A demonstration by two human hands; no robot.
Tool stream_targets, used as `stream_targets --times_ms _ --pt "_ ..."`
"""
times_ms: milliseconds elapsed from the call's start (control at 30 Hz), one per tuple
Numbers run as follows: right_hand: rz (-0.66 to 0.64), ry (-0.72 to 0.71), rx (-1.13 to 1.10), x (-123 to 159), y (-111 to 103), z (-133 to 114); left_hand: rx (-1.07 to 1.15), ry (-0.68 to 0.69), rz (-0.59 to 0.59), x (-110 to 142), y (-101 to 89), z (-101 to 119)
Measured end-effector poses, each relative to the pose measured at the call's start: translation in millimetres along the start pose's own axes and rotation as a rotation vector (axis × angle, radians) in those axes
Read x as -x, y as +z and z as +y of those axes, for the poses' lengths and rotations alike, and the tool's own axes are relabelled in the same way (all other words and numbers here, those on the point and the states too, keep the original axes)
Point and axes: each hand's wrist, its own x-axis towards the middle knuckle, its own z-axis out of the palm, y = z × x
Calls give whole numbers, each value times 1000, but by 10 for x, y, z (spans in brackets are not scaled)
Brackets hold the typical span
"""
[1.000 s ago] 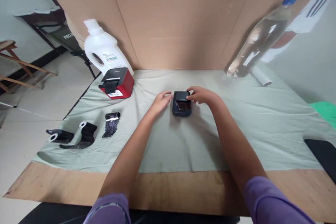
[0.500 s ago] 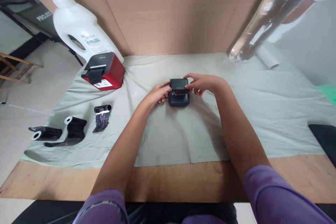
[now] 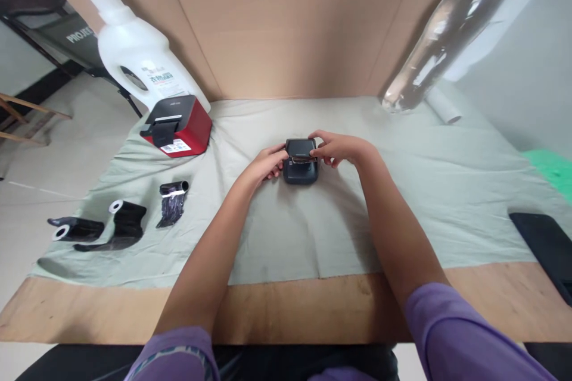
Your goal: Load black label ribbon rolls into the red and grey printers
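Observation:
A small black printer (image 3: 301,176) sits on the cloth between my hands, its dark lid uppermost. A strip of dark film (image 3: 304,159) shows at the slot across its middle. My left hand (image 3: 269,163) is closed against the printer's left side, thumb at the slot's left end and the other fingers curled below. From the right, my right hand (image 3: 333,147) grips the lid, index finger at the back corner and thumb near the slot's right end. Its remaining fingers curl beside the printer. The inside of the slot is too small to make out.
A red and black printer (image 3: 187,127) stands at left before a white detergent bottle (image 3: 134,41). Several rolls of black film (image 3: 128,218) lie nearer. Cardboard (image 3: 286,24) walls the back; a clear plastic bottle (image 3: 433,41), a white tube (image 3: 443,106) and a black phone (image 3: 543,244) are at right.
The view has shifted slightly, so more of the phone shows at right. Both hands keep their hold on the small printer, with the right thumb slightly shifted along the slot's edge.

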Motion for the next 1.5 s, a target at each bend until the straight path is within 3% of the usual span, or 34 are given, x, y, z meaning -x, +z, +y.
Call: stream_targets --times_ms 200,433,633,800,933,1067,1200,1333,1500 --pt "-79 -19 -77 -80 -42 134 -16 -29 -1 -32 -1 -16" --pt "-95 29 -89 -56 -39 117 -40 -22 -15 -2 11 -5" --pt "-186 79 -77 -28 28 125 -165 2 -21 6 70 -5" --pt "-107 61 -46 -109 170 78 -164 30 67 73 142 -46" --pt "7 -25 -9 -6 44 100 -82 98 91 77 301 35" --pt "202 -42 -35 288 -300 452 -110 191 36 -164 788 312" --pt "352 114 -238 602 -710 1050 -195 254 -96 -581 1594 613" --pt "490 272 -420 833 -1078 1589 -122 261 -206 -907 2361 827" --pt "643 256 -395 965 -1302 1994 -74 240 -300 -1150 2925 1026"
